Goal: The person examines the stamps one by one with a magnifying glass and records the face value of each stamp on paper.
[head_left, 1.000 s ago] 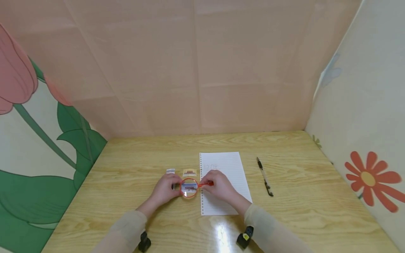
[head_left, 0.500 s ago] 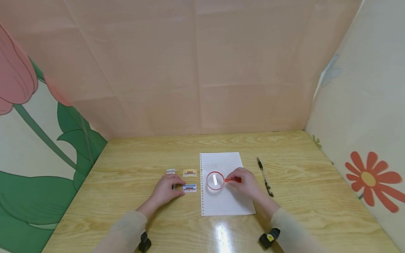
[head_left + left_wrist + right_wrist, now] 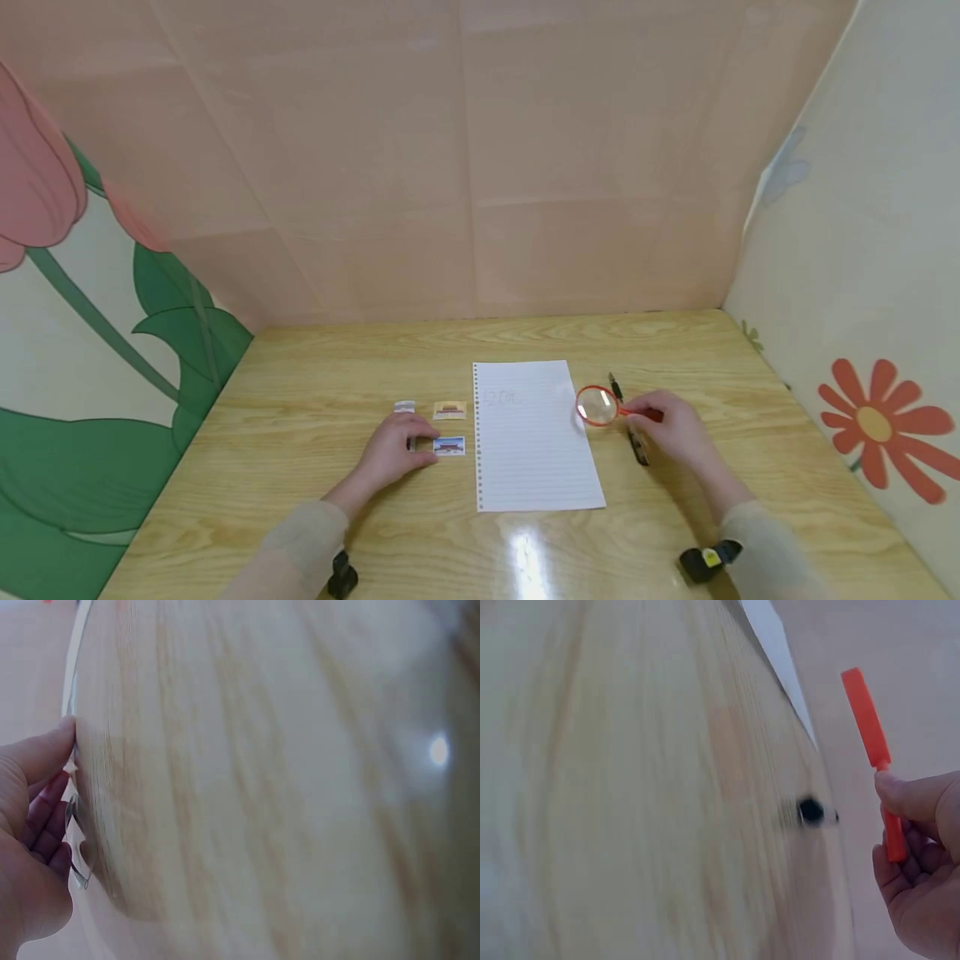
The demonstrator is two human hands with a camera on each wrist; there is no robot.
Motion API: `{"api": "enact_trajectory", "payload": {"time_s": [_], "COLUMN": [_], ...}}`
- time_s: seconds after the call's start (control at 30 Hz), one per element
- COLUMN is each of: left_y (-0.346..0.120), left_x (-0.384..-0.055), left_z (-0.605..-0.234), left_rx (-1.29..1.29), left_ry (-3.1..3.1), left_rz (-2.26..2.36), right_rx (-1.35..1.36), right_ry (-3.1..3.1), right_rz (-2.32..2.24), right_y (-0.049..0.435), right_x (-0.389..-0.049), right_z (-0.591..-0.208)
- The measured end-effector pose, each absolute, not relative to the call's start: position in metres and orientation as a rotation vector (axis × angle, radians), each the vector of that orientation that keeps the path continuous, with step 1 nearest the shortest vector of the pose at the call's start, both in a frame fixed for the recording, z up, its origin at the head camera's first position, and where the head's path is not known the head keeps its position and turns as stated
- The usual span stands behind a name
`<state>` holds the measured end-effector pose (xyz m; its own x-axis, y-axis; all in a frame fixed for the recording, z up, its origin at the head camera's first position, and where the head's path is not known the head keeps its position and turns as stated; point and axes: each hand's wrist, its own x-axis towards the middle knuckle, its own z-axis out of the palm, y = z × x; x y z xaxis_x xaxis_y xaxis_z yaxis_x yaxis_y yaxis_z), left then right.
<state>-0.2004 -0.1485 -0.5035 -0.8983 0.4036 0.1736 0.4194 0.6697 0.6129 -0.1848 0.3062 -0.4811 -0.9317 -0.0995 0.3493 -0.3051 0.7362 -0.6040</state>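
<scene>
Magnifier [image 3: 621,411] moved R; handle [image 3: 894,840] pinched in R hand [image 3: 675,427], lens [image 3: 597,406] jutting L of hand.

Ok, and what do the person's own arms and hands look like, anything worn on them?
The left hand and right hand show no gloves. The left sleeve and right sleeve are long, plain and pale beige. A boxy black device sits at each wrist, left and right; the right one bears a yellow patch. No cables show.
</scene>
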Motion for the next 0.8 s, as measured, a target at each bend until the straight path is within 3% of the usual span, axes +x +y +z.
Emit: {"api": "enact_trajectory", "payload": {"time_s": [0.4,0.8], "left_y": [-0.149,-0.148], "left_x": [-0.200,-0.199], "left_z": [-0.502,-0.501], "left_rx": [-0.710,-0.705], "left_ry": [-2.850,-2.848], "left_rz": [-1.048,-1.042], "right_rx": [0.008,-0.204], "right_ry": [-2.732,-2.774], "right_rz": [1.080,1.040], "right_y": [0.380,0.416], "right_x": [-0.180,-0.177], "right_z": [-0.484,-0.496]}}
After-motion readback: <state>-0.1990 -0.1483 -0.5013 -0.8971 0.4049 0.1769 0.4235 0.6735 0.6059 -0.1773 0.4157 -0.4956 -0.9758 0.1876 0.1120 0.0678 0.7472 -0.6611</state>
